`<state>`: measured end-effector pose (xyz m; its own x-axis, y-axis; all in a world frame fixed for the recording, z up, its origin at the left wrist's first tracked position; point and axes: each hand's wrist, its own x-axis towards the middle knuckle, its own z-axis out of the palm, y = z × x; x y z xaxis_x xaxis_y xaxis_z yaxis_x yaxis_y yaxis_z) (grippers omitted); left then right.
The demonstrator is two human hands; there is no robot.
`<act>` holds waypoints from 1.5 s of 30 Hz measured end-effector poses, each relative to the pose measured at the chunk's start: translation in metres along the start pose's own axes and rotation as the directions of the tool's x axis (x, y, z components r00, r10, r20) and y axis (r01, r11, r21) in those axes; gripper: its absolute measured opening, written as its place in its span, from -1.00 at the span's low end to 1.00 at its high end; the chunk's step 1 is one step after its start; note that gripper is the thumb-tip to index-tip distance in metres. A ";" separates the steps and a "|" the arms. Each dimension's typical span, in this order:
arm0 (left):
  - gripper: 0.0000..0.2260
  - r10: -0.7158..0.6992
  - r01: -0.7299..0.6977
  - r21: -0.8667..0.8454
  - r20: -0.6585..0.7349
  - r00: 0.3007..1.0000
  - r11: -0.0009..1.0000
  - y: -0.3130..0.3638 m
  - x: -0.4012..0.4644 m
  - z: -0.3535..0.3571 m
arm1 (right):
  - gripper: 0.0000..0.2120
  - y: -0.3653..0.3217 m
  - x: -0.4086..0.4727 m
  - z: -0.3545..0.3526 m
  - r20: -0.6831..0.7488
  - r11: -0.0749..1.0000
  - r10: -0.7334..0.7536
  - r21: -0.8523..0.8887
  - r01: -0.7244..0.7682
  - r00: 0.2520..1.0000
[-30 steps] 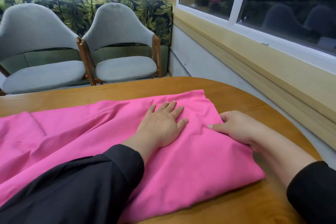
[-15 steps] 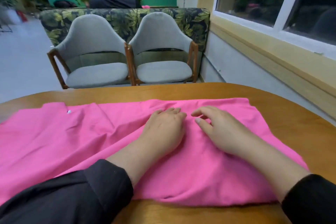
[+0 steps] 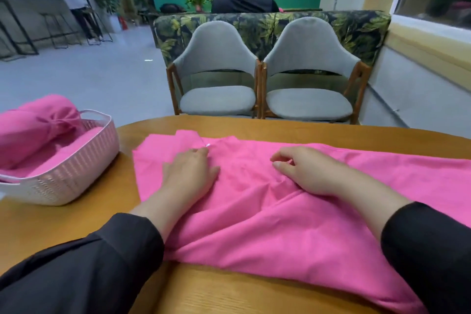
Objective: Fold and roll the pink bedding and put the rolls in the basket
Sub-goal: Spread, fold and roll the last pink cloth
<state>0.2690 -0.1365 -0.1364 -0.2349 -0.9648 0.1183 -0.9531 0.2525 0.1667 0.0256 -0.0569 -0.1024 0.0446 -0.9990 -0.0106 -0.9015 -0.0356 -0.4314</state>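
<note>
Head view: smoothing the folded pink bedding (image 3: 293, 224).
Left hand (image 3: 190, 176) presses flat; right hand (image 3: 308, 173) rests loosely curled, holding nothing. Rolling toward the basket (image 3: 76, 171) probably comes next.

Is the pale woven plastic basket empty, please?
No: the pale woven plastic basket already holds pink fabric rolls, one rising above its rim.

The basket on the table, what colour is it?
The basket is pale pink with a woven look, seen in the head view.
</note>
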 end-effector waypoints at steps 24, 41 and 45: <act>-0.69 -0.181 0.166 -0.672 0.049 0.982 0.722 -0.089 0.021 -0.030 | -0.81 -0.085 0.031 0.030 0.320 0.949 -0.304 0.184 0.256 0.897; -0.73 -0.298 0.175 -0.536 -0.151 0.943 0.826 -0.099 0.044 -0.025 | -0.84 -0.084 0.007 0.061 0.149 0.847 -0.470 0.355 0.397 0.870; -0.53 -0.158 0.100 -0.490 -0.077 0.984 0.866 -0.102 0.033 -0.040 | -0.78 -0.086 0.004 0.061 0.173 0.841 -0.472 0.383 0.383 0.864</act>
<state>0.3662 -0.1914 -0.1100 -0.0662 -0.9840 0.1655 -0.7558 0.1578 0.6356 0.1299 -0.0561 -0.1199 0.5387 -0.8416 0.0382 -0.5764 -0.4013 -0.7119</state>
